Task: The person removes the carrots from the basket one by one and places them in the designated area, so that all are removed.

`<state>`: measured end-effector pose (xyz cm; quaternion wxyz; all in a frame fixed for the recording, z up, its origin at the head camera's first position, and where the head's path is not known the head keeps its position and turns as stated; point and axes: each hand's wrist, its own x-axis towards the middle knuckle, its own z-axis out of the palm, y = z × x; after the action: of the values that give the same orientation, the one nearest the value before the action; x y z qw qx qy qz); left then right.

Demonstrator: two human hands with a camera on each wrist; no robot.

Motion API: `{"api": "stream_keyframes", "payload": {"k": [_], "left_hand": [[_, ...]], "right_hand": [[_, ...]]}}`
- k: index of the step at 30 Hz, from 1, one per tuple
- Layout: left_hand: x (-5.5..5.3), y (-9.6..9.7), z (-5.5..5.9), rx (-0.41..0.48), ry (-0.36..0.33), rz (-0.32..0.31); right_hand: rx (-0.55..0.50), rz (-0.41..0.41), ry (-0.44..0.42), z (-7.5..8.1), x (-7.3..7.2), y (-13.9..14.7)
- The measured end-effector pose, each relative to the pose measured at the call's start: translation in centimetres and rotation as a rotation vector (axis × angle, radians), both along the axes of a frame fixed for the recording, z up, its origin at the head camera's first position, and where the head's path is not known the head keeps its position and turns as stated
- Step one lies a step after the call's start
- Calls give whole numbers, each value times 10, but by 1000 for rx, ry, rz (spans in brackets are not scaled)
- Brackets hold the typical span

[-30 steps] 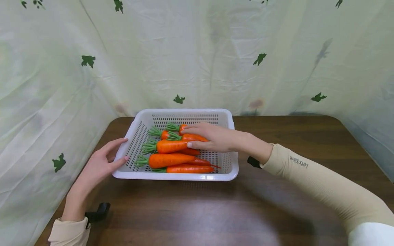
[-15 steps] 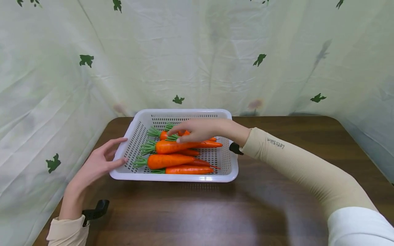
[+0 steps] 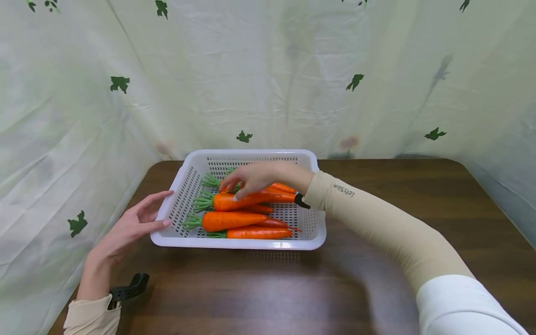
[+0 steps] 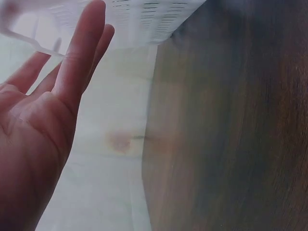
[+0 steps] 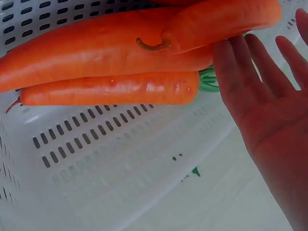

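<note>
A white slotted plastic basket (image 3: 238, 242) holds several orange carrots with green tops. My left hand (image 3: 125, 230) is at the basket's left rim, its fingers and thumb extended against the edge; the left wrist view shows these fingers (image 4: 79, 55) straight. My right hand (image 3: 261, 177) reaches into the basket over the upper carrots, palm down. Its thumb tip is close to the green end of one carrot (image 3: 226, 202). In the right wrist view the spread fingers (image 5: 231, 77) are beside that carrot's thick end (image 5: 226, 21). The hand partly hides the carrots behind it.
The basket stands on a dark brown wooden table (image 3: 251, 288), near its back edge. A pale curtain (image 3: 268, 83) with green leaf prints hangs behind the table and along its left side. Two more carrots (image 3: 259, 232) lie at the basket's front.
My right hand has moved left across the carrots toward their green tops, and its fingers have bent downward. The left hand stays at the basket's rim.
</note>
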<state>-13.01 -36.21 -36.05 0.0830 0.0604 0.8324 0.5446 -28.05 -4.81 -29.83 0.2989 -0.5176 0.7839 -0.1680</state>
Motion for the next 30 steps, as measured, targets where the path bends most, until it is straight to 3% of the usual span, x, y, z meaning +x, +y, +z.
{"api": "stream_keyframes", "payload": {"k": [13, 22, 30], "left_hand": [[-4, -1, -8, 5, -7, 15], [0, -1, -9, 28, 12, 17], [0, -1, -9, 36, 7, 20]], "right_hand": [[-20, -15, -33, -20, -3, -6], [18, -24, -133, -18, -1, -7], [-25, -85, -193, -14, 1, -4]]}}
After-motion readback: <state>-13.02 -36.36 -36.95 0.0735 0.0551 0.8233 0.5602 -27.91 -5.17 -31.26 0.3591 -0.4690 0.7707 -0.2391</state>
